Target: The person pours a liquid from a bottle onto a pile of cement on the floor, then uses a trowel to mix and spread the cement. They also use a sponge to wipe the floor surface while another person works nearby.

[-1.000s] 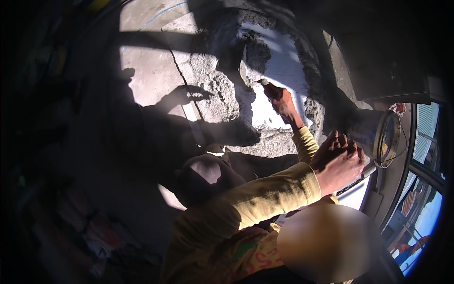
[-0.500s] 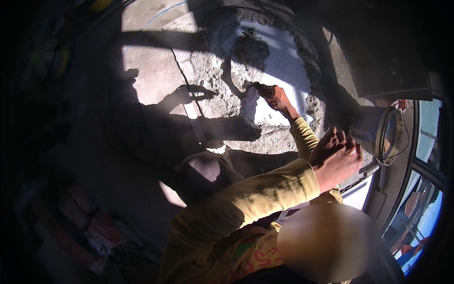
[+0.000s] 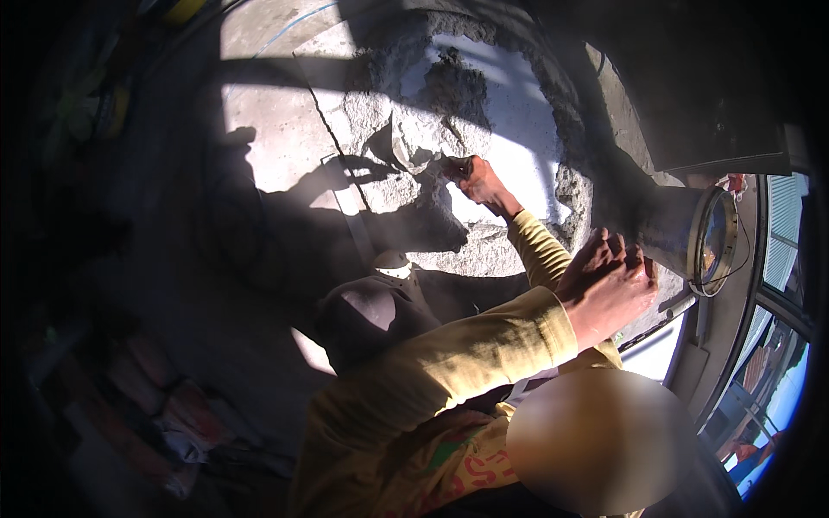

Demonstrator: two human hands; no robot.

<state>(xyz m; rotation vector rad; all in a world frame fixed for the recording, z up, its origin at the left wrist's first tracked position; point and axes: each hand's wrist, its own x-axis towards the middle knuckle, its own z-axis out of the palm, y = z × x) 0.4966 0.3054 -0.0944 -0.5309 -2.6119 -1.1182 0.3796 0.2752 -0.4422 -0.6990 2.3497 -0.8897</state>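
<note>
My right hand [image 3: 479, 184] is closed on the handle of a trowel [image 3: 406, 147], whose blade is on the rough grey mortar [image 3: 389, 186] at the left side of a smooth white patch [image 3: 518, 147]. My left hand [image 3: 609, 281], at the end of the nearer yellow sleeve, is closed with its knuckles up beside a metal bucket [image 3: 669, 237] tilted with its rim to the right; what its fingers hold is hidden.
A dark panel [image 3: 691, 104] borders the patch at upper right. A window frame [image 3: 760, 306] runs along the right. Reddish rubble [image 3: 190, 410] lies in shadow at lower left. A long crack and a pale strip [image 3: 345, 216] cross the surface left of the patch.
My right hand and the trowel have moved left across the patch onto the rough mortar. My left hand has shifted slightly left and up, staying closed beside the bucket.
</note>
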